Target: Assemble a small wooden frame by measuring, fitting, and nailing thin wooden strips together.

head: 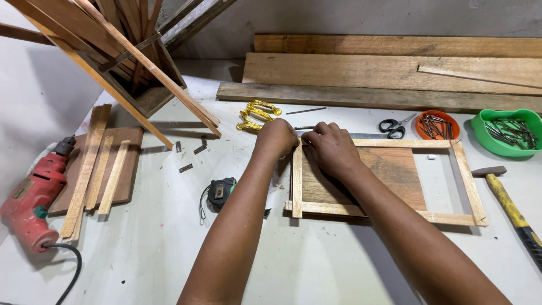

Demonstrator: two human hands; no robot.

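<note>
We press both hands on the frame's near-left corner.
Our left hand (276, 137) and right hand (330, 148), grips narrow, pinch the wooden frame (384, 181) flat on the worktop (169, 248).

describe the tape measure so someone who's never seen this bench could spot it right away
Start at the pale wooden frame in the middle of the white table. Just left of it, beside the left forearm, lies the tape measure: a small, dark, rounded case with a black wrist loop, unlike the long wooden strips farther left.

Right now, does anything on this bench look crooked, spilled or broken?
Nothing spilled or broken. The wooden frame sits askew over its darker board, which fills only the left part. A few small dark hinges lie scattered loose.
</note>
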